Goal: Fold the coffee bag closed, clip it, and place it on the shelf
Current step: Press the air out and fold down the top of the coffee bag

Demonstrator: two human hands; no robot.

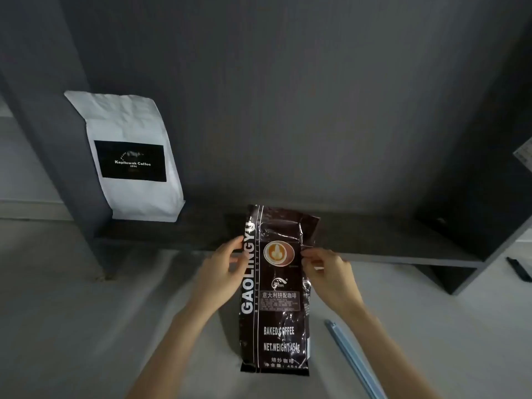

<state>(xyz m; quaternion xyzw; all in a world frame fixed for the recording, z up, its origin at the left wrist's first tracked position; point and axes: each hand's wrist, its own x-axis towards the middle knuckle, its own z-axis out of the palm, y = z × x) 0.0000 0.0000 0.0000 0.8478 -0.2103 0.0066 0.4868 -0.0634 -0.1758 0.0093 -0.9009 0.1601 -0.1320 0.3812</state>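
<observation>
A dark brown coffee bag [276, 318] stands upright on the pale table [72, 326], its crinkled top reaching up in front of the dark shelf [374, 240]. My left hand [221, 272] grips the bag's left edge near the top. My right hand [328, 272] pinches the right edge at the same height. A long blue clip [349, 355] lies on the table to the right of the bag, apart from both hands.
A white coffee bag [135, 156] with a black label stands at the left end of the shelf, beside the shelf's dark upright post [49, 125]. A small black object [519, 267] lies on the table at the far right.
</observation>
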